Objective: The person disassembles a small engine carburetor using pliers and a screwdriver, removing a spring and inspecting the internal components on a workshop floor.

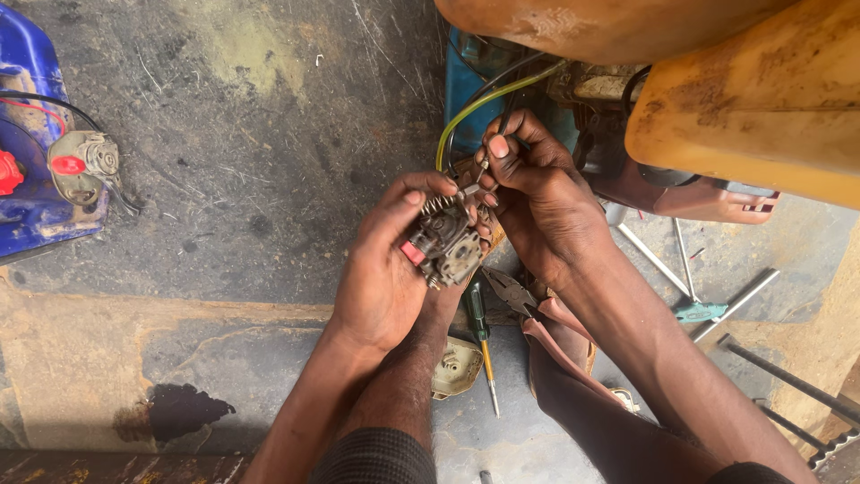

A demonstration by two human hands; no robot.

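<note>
I see my left hand (381, 269) clamped round a small grimy carburettor (443, 244), held above the concrete floor (251, 134); my right hand (528, 184) pinches a thin rod (479, 170) at its top. The hose (484, 100) looks unattached, so I judge refitting is barely started

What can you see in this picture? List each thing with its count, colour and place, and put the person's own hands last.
Small engine part: one, grey with a red bit, in the left hand.
Tube: one, yellow-green, running from the right hand up to the machine.
Screwdriver: one, green handle, on the floor below the hands.
Pliers: one, grey, on the floor under the right wrist.
Cover piece: one, cream, on the floor.
Machine body: one, orange, top right.
Blue machine: one, left edge.
Left hand: holds the part.
Right hand: pinches at the tube's end.
</note>
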